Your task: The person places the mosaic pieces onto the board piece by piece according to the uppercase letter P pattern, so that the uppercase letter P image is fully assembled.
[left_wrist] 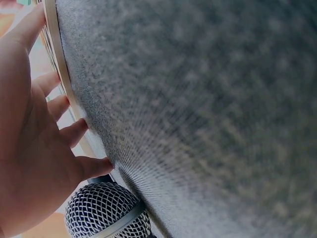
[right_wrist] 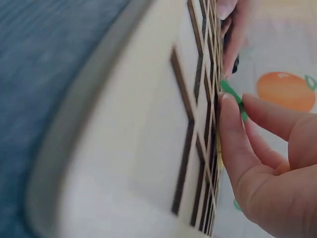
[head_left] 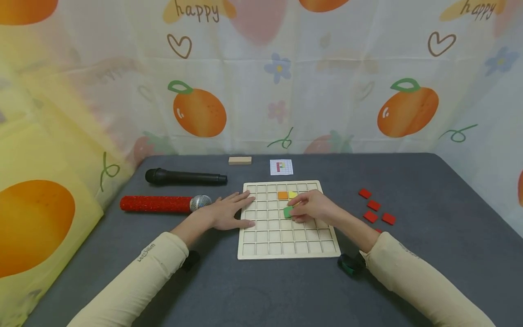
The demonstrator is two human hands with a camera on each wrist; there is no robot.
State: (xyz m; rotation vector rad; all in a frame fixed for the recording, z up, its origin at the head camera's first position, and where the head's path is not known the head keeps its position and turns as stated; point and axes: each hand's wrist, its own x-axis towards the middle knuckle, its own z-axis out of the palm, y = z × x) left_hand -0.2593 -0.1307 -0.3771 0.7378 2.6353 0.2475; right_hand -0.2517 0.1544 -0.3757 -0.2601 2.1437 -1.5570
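A pale wooden grid board (head_left: pixel 275 248) lies on the dark table. My right hand (head_left: pixel 312 207) pinches a green square tile (head_left: pixel 288 212) between thumb and fingers, close over the middle of the board. In the right wrist view the green tile (right_wrist: pixel 233 96) is tilted edge-on at the fingertips. Just behind it, an orange tile (head_left: pixel 283 195) and a yellow tile (head_left: pixel 292 195) sit in neighbouring cells, the yellow one partly covered by my hand. With fingers spread, my left hand (head_left: pixel 224 213) rests on the board's left edge; the left wrist view shows its fingertips along that edge.
Several red tiles (head_left: pixel 371 216) are scattered right of the board. A red microphone (head_left: pixel 159 204) with a silver mesh head (left_wrist: pixel 104 208) lies beside my left hand, a black microphone (head_left: pixel 185 177) behind it. At the back are a wooden block (head_left: pixel 239 161) and a small pattern card (head_left: pixel 281 167).
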